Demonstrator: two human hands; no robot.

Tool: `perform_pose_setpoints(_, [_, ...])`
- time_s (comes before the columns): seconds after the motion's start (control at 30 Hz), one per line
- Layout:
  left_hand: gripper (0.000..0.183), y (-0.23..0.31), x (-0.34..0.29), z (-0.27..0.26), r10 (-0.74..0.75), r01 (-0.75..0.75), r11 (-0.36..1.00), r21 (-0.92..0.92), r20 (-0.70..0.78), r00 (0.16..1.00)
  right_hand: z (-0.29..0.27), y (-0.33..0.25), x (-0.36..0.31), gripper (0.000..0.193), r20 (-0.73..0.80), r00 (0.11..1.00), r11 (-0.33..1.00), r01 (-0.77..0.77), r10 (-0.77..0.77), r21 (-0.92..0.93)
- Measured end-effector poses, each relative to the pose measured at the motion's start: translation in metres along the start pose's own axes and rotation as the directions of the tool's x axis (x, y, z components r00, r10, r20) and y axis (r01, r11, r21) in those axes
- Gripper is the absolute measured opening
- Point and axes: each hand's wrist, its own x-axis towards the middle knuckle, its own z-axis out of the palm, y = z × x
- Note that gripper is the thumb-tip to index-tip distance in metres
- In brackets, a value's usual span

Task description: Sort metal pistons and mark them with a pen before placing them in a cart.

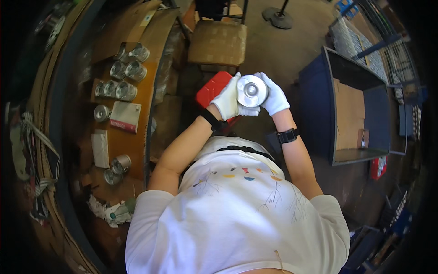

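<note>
Presently, piston: one silver metal piston (pixel 252 91) is held in front of the body, between the fingers of both hands, its round face turned upward.
Left hand: the white-gloved left hand (pixel 226 101) is closed around the piston's left side, and some fingers are seen curled under its near edge.
Right hand: the white-gloved right hand (pixel 274 97) is clamped on the piston's right side, its fingertips partly hidden behind the rim.
Wrists: a black band (pixel 212 119) is worn behind the left fingers, and a black watch-like band (pixel 288 135) behind the right ones.
Red plastic container: the red plastic container (pixel 212 89) is seen below and just left of the left fingers, partly covered by that hand.
Tabletop: the brown tabletop (pixel 125 146) is placed well to the left of the fingers; more silver pistons (pixel 136 71) are grouped on it, with a white-and-red booklet (pixel 125 114) and a white pad (pixel 100 148).
Chair: a chair with a tan seat (pixel 217 43) is set beyond the fingers, slightly left.
Bin: a dark blue bin (pixel 315 86) is placed right of the fingers, and brown cardboard (pixel 349 116) is contained in it.
</note>
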Motion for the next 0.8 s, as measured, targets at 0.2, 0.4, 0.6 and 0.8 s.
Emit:
perform_pose_setpoints(0.2, [0.078, -0.004, -0.036, 0.003, 0.318, -0.204, 0.886, 0.416, -0.225, 0.921, 0.004, 0.015, 0.003, 0.025, 0.029, 0.992, 0.992, -0.119, 0.12, -0.04])
perform_pose_setpoints(0.4, [0.083, -0.008, -0.061, -0.028, 0.458, -0.256, 0.777, 0.575, -0.239, 0.856, 0.022, 0.032, 0.011, 0.025, 0.046, 0.981, 0.977, -0.185, 0.19, -0.103])
perform_pose_setpoints(0.6, [0.115, -0.018, -0.068, -0.038, 0.832, -0.18, 0.052, 0.982, 0.057, 0.553, 0.036, 0.049, 0.021, 0.025, 0.031, 0.975, 0.971, -0.214, 0.218, -0.103])
perform_pose_setpoints(0.8, [0.13, -0.014, -0.071, -0.039, 0.834, -0.077, 0.035, 0.996, 0.013, 0.552, 0.054, 0.063, 0.024, 0.023, 0.03, 0.961, 0.957, -0.271, 0.276, -0.1])
